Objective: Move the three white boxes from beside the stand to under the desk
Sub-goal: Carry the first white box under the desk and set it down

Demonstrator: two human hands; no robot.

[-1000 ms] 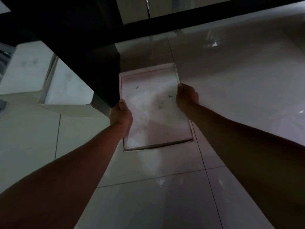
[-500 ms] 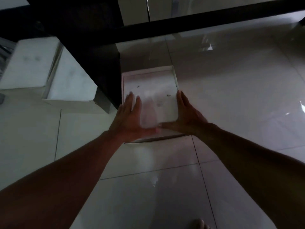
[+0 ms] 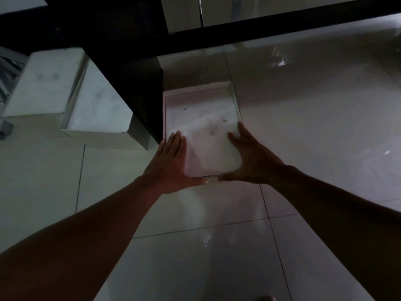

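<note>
A flat white box with a low rim lies on the tiled floor just right of a black desk leg. My left hand rests flat on its near left corner, fingers spread. My right hand lies flat on its near right corner, thumb along the near edge. Neither hand grips the box. Left of the desk leg stand two more white boxes, one behind the other.
A black desk crossbar runs across the top of the view. Glossy light floor tiles spread to the right and toward me. A grey object sits at the far left edge. A toe shows at the bottom.
My hands let go of the box's sides and now lie flat and open on its near end. The box has slid a little farther from me, beside the desk leg.
</note>
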